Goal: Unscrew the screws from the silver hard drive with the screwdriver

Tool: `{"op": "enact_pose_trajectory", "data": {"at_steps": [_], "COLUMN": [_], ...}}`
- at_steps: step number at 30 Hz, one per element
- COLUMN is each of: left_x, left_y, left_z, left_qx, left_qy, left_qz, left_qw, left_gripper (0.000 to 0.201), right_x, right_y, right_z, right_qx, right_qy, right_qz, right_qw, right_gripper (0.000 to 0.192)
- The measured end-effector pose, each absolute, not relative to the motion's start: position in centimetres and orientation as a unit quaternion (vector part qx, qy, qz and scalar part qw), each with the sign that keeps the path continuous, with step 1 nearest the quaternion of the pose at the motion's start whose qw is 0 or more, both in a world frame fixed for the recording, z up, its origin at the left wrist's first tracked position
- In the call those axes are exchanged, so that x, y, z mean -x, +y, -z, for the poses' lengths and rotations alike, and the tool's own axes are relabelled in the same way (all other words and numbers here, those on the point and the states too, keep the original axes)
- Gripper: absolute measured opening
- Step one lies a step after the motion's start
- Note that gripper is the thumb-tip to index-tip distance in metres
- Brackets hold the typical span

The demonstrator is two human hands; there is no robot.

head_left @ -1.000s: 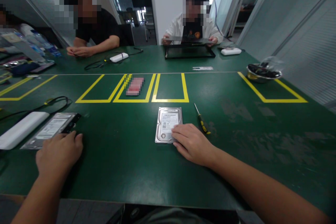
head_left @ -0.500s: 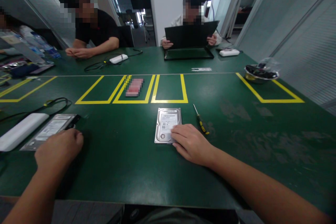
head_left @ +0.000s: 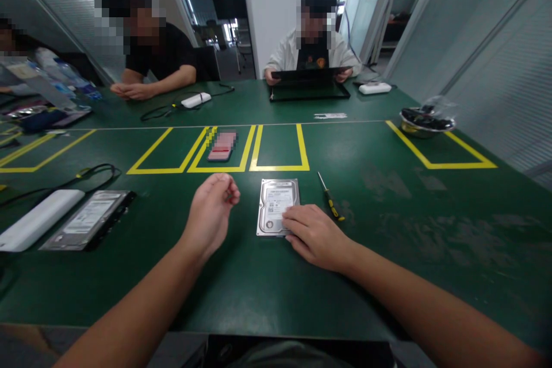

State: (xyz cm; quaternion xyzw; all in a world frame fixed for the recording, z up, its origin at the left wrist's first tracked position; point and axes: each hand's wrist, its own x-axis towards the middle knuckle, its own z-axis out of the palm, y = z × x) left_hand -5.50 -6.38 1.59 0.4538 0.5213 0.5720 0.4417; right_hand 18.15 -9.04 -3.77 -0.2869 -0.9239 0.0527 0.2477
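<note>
1. A silver hard drive [head_left: 277, 206] lies flat on the green desk [head_left: 388, 230], toward its near edge and about midway along it.
2. The right hand [head_left: 315, 236] lies flat and open, fingers resting on the drive's near right corner, gripping nothing.
3. The left hand [head_left: 211, 213] hovers just left of the drive, fingertips pinched together; I cannot tell whether it holds anything.
4. A screwdriver [head_left: 331, 204] lies just right of the drive.
5. Toward the left edge lie a second drive [head_left: 88, 220] and a white box [head_left: 38, 219].
6. A metal bowl [head_left: 426, 122] sits toward the far right corner.
</note>
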Motion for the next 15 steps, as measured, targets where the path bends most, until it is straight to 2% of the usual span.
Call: {"op": "enact_pose_trajectory", "data": {"at_steps": [3,8,15], "left_x": [3.5,3.7,4.1], "left_y": [-5.0,-2.9,-3.0], "left_z": [-0.2,3.9,5.7], "left_qx": [-0.426,-0.461,-0.497], "left_qy": [0.514,0.564,0.558], "left_qz": [-0.600,-0.609,-0.575], "left_qw": [0.440,0.315,0.334], "left_gripper": [0.016,0.018,0.019], "right_x": [-18.1,-18.0,-17.6], "right_y": [-9.0,-9.1,-9.0], "right_z": [3.7,3.6,3.2], "right_qx": [0.288,0.287,0.297], "right_qy": [-0.925,-0.924,-0.927], "right_qz": [-0.052,-0.048,-0.042], "right_qw": [0.244,0.247,0.224], "right_gripper": [0.027,0.026,0.024]}}
